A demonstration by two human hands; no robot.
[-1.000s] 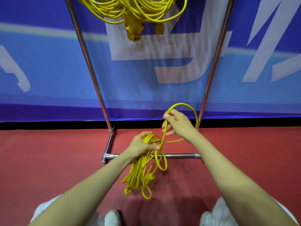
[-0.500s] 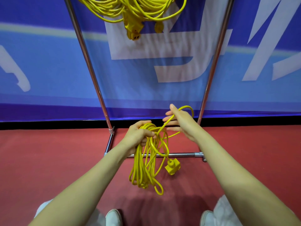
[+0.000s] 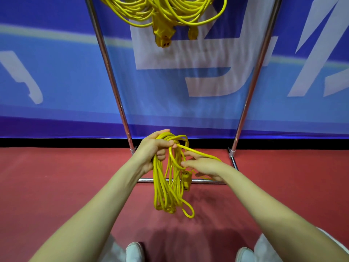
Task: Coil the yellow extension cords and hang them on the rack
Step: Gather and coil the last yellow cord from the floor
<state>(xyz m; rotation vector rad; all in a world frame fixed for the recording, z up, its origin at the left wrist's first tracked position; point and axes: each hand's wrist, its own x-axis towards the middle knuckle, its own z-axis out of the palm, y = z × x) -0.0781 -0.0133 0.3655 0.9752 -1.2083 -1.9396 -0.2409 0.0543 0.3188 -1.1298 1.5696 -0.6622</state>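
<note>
Where the cord hangs: the coiled yellow rubber-sheathed extension cord (image 3: 166,190) dangles in long loops from the left hand (image 3: 151,150), above the red floor (image 3: 56,186) and in front of the chrome tube rack (image 3: 111,76).
Left hand: its fingers are curled tight round the gathered top of the bundle.
Right hand (image 3: 205,167): its fingers are stretched almost straight toward the loops, with the last free strand lying across them; no pinch shows.
Plug: the yellow block plug (image 3: 187,179) hangs against the loops, just beside the right fingertips.
Rack top: a bunch of hung yellow cords (image 3: 162,12) is already in place.
Handling: the cord is probably light, limp and smooth, so loops may slip and splay, and the plug swings.
Hold: grip the gathered top as one bundle; take the free strand near the plug.
</note>
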